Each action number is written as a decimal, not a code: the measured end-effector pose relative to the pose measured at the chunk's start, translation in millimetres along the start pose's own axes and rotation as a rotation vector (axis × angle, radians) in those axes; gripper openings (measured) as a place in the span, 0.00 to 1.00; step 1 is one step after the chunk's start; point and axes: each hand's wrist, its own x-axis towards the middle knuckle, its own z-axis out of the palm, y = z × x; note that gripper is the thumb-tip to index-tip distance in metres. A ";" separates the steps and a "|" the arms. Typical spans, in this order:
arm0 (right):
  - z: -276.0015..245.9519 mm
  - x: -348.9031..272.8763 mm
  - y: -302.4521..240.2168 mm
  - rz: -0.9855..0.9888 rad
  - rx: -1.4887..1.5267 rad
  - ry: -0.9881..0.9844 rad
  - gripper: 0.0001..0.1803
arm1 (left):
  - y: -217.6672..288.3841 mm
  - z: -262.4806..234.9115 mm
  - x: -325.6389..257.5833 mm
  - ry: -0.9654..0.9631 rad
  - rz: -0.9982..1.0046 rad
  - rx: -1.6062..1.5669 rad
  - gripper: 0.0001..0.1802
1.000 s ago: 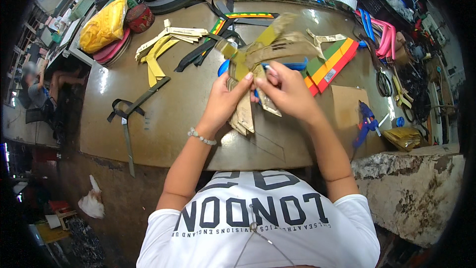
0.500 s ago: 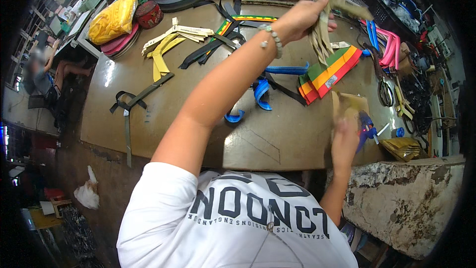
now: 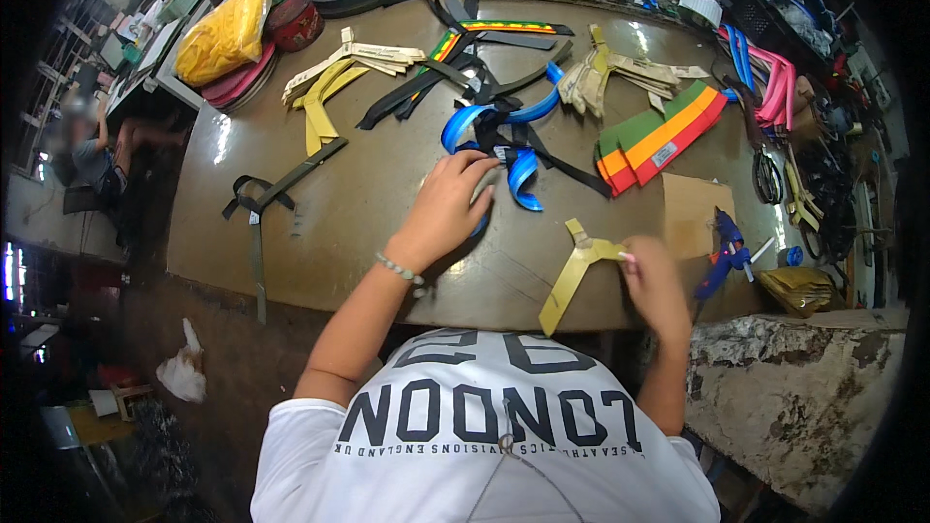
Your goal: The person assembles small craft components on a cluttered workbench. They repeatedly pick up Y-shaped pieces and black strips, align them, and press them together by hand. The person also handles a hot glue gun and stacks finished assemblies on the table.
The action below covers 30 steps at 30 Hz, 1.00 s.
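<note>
Both hands out: L hand [image 3: 448,208] on blue straps [image 3: 504,140], R hand [image 3: 654,286] w/ tan strap [image 3: 579,271]

Bright overhead glare on the table [image 3: 320,203], dark fisheye-warped rim.

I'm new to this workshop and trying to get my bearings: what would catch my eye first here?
The bright blue straps mid-table, where the left hand rests. Nearer the front edge, the right hand holds an olive-yellow strap piece. Right of centre lies a red, yellow and green webbing stack.

Strap piece [image 3: 578,276] held at the table's [image 3: 320,223] near edge, glue gun [image 3: 722,254] laid to its right, looped straps [image 3: 504,140] spread behind it, bag [image 3: 225,34] set far left.
</note>
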 end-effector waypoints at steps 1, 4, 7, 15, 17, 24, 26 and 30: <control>-6.0 4.4 -0.2 -0.011 0.108 0.028 0.09 | -4.1 2.2 -6.7 -0.010 -0.016 0.041 0.16; -7.1 22.6 -10.0 0.011 0.512 0.160 0.04 | -17.0 -2.6 -21.7 -0.041 -0.051 0.103 0.19; 14.9 46.7 -34.4 0.116 1.204 0.128 0.06 | -23.9 -20.6 -42.6 -0.058 -0.063 0.056 0.22; 70.1 146.6 -74.4 -0.425 0.268 0.180 0.07 | -19.1 -29.1 -73.0 -0.029 -0.169 0.084 0.19; 77.6 157.9 -71.0 -0.459 -0.015 0.008 0.04 | -19.2 -26.2 -74.9 -0.019 -0.191 0.089 0.18; 14.8 179.5 -6.7 -0.437 0.024 0.526 0.05 | -24.4 -25.4 -76.8 0.024 -0.150 0.035 0.16; -21.8 178.8 16.4 -0.330 -0.062 0.608 0.05 | -25.1 -25.2 -78.2 0.023 -0.153 0.026 0.15; -41.7 156.0 14.4 -0.119 0.032 0.918 0.08 | -25.9 -23.0 -78.3 0.031 -0.163 -0.026 0.15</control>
